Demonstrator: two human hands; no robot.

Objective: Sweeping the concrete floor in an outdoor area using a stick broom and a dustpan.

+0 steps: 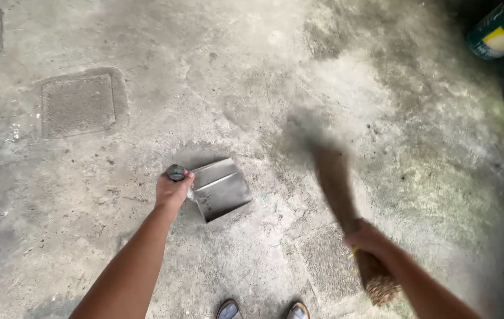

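The fingers of the left hand (172, 189) are wrapped tight round the dark handle (176, 172) of a metal dustpan (222, 189); the fingers of the right hand (365, 237) are closed round the grip of a broom (337, 189), though blur hides them in detail.

A bare concrete floor (216, 77) is seen from above, grey, stained and dusty. At the far left two square patches (78, 105) of rougher texture are set into it, one cut off by the upper corner. A third such patch (329, 266) lies lower down, between the two arms. At the bottom edge the tips of two shoes (262, 309) are just visible. At the far right, in shadow, two green and yellow cans (497, 29) are seen lying near the edge, where the concrete is tinged green.

The dustpan is held low over the floor, left of centre; whether it touches the concrete cannot be told. Its long axis runs from the handle at upper left to the open mouth at lower right, so the mouth is turned towards the broom. The broom is blurred by motion. Its long axis runs from the woven butt (380, 286) at lower right, below the hand, up and leftwards to the spread bristles (308, 130), which point away from the person. Broom and dustpan are kept apart.
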